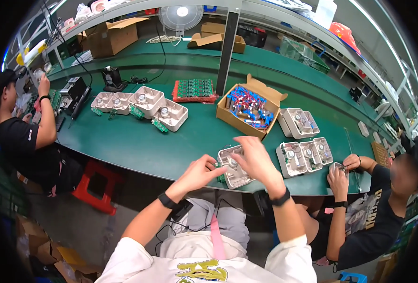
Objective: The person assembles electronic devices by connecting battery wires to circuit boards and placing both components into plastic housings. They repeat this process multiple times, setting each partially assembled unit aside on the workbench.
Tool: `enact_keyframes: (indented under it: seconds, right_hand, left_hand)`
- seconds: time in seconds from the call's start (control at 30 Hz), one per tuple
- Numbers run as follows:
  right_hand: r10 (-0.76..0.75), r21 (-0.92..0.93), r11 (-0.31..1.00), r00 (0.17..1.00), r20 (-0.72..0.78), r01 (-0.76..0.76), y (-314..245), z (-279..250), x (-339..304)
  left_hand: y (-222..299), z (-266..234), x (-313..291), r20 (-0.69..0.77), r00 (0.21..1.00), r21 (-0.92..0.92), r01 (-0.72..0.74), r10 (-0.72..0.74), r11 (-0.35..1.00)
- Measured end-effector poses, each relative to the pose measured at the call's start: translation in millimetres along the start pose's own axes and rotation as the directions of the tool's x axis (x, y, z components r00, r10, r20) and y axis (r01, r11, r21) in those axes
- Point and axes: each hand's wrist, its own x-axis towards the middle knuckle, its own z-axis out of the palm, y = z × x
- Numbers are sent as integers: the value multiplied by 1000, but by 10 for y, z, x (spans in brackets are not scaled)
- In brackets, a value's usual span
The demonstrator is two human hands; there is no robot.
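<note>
A pale grey plastic housing [236, 179] with a round part [233, 162] inside lies at the table's front edge before me. A green circuit board [221, 178] sits at its left side, partly covered by my left hand. My left hand [200, 173] reaches in from the left, thumb stretched over the board and fingers apart from it. Above the housing's right side hovers my right hand [257, 160], its index finger stretched away from the thumb. I see nothing held in either hand. The right hand hides part of the housing.
An open cardboard box [239, 123] holds blue cylindrical parts with wires. More grey housings [176, 123] with boards stand left, others [294, 172] right. Stacked green boards [193, 88] lie near a metal post [228, 56]. Co-workers sit at both sides; a red stool [96, 186] stands left.
</note>
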Motion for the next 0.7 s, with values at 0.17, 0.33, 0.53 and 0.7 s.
enact_keyframes:
  seconds: [0.17, 0.33, 0.53, 0.7]
  right_hand:
    - [-58, -128, 987, 959, 278, 97, 251, 317, 534]
    - [7, 357, 932, 991, 135, -55, 289, 296, 429]
    - [222, 944, 267, 965, 138, -196, 271, 102, 318]
    - [324, 936, 274, 938, 127, -221, 340, -54, 245]
  left_hand:
    - [-142, 66, 195, 102, 993, -242, 87, -63, 967]
    - [-61, -145, 409, 138, 988, -135, 86, -67, 987]
    - [24, -321, 861, 330, 941, 84, -108, 75, 991]
    - [60, -405, 1164, 427, 897, -20, -116, 114, 993]
